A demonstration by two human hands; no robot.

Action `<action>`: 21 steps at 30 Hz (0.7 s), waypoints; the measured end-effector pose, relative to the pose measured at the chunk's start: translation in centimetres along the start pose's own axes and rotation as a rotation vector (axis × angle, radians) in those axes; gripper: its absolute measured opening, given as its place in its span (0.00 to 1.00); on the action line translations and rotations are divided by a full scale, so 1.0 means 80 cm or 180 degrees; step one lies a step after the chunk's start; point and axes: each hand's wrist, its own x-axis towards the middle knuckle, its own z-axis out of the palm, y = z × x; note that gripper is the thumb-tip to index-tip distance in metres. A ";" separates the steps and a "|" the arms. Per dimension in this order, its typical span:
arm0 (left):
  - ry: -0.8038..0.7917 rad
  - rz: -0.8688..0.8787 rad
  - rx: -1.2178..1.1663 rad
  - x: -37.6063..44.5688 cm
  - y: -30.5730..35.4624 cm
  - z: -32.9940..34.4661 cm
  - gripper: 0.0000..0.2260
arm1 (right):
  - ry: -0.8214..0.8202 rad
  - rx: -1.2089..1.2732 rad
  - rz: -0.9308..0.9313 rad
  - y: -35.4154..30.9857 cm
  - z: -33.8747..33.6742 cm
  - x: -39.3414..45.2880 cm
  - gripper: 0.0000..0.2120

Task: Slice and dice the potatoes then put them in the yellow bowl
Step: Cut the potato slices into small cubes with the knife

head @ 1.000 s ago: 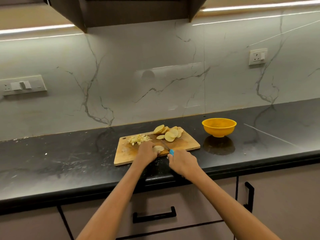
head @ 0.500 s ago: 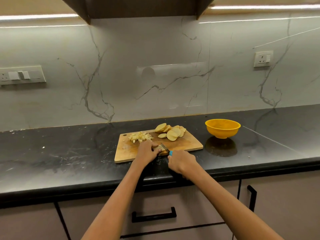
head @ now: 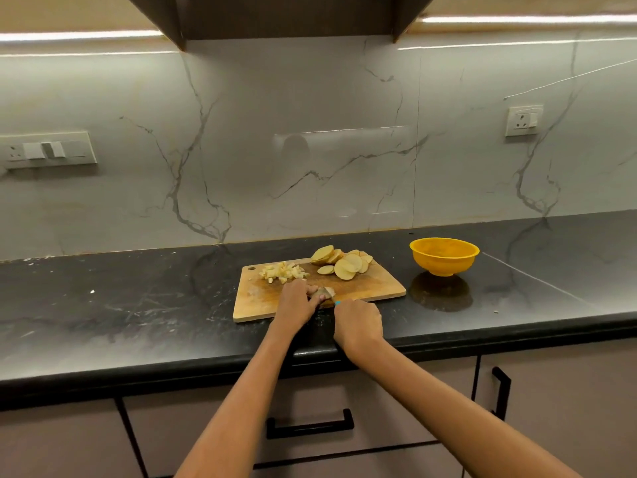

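Two hands meet at the near edge of the cutting board (head: 375,288). The left hand (head: 294,303) lies on the board with its fingers curled over a potato piece (head: 327,291) and holds it down. The right hand (head: 358,322) is just beside it, closed around the knife (head: 337,302); only a bit of blue handle shows above the fist, and the blade is too blurred to make out. On the far left part of the board lies a small pile of diced potato (head: 282,270). On the far right part lie the potato slices (head: 341,262), overlapping each other. The yellow bowl (head: 444,257) stands on the black counter (head: 138,305) to the right of the board, apart from it, and I cannot see any potato inside it. Behind the counter rises a marble wall (head: 241,150).
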 end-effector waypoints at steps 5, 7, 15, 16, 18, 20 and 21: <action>0.0315 0.0064 -0.0075 -0.010 0.003 0.005 0.13 | -0.0027 0.0395 0.0074 0.010 -0.009 -0.003 0.12; 0.0347 0.0051 -0.0100 -0.011 0.003 0.005 0.13 | -0.0109 0.0421 0.0087 0.012 -0.011 -0.008 0.12; 0.0433 -0.0112 -0.0222 -0.012 0.003 0.007 0.13 | 0.0120 0.0430 0.0274 0.020 0.002 -0.038 0.13; 0.0403 -0.0103 -0.0237 -0.011 0.003 0.007 0.14 | 0.0127 0.0546 0.0301 0.023 0.001 -0.037 0.13; 0.0357 -0.0084 -0.0261 -0.012 0.002 0.006 0.14 | 0.0114 0.0866 0.0423 0.026 -0.002 -0.031 0.16; 0.0370 -0.0098 -0.0330 -0.013 0.001 0.006 0.13 | 0.0135 0.1175 0.0507 0.024 -0.002 -0.024 0.18; 0.0404 -0.0117 -0.0389 -0.014 0.001 0.006 0.13 | 0.0152 0.1274 0.0510 0.022 -0.002 -0.019 0.18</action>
